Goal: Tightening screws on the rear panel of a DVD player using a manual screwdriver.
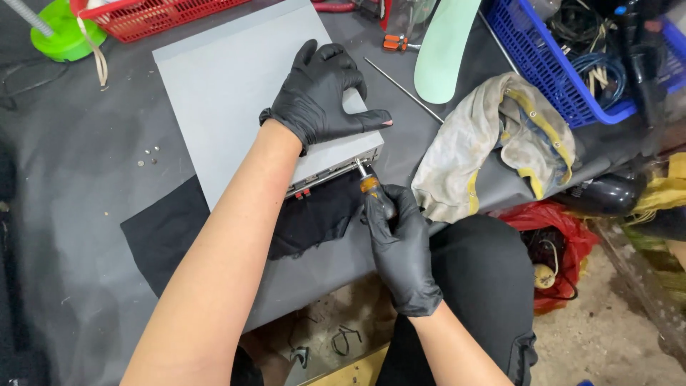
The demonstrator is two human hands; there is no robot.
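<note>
Head view: left hand [325,93], black-gloved, lies flat with fingers spread on the flat grey metal device casing [236,93]. At five o'clock from it, the right hand [400,243] grips an orange-collared screwdriver [369,183], tip at the casing's near corner, above black cloth [179,229].

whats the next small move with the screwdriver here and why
Probably keep turning the screwdriver in place. The right hand grips its handle with the tip at the near corner of the grey metal box, and the left hand presses flat on top to steady it. The tip looks seated, though the screw itself is hidden.
</note>
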